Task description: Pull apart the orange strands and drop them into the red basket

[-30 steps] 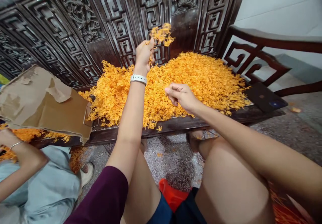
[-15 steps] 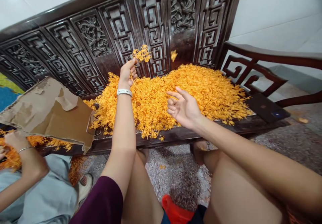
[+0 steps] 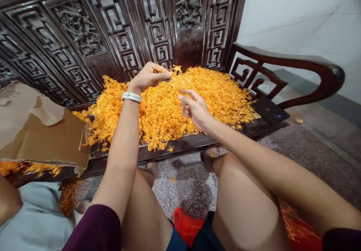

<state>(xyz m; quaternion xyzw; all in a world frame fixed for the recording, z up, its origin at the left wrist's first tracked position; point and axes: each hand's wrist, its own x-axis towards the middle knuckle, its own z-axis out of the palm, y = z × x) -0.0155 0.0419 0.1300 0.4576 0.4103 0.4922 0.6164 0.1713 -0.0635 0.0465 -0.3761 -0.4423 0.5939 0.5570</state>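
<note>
My left hand (image 3: 152,76) is above the back of a heap of orange plastic sprigs (image 3: 166,111), pinching one orange plastic sprig (image 3: 176,69) between thumb and fingers. Its branched end sticks out to the right of the fingertips, and a thin stem shows by the palm. Lower and to the right, my right hand (image 3: 194,108) is in front of the heap, its thumb and forefinger pointing left with a small gap between them and the other fingers curled. A blurred orange bit shows just above that forefinger.
The heap lies on a dark carved wooden bench (image 3: 188,143) with an armrest (image 3: 296,63) on the right. A torn cardboard piece (image 3: 53,138) stands at left, beside another person's arm (image 3: 8,202). A dark flat object (image 3: 269,110) lies at the bench's right end. A red bag (image 3: 187,224) is between my knees.
My left hand has come down and turned to the right with its sprig. My right hand's thumb and forefinger are closer together. An orange bit in mid-air is gone; the view has swung right.
</note>
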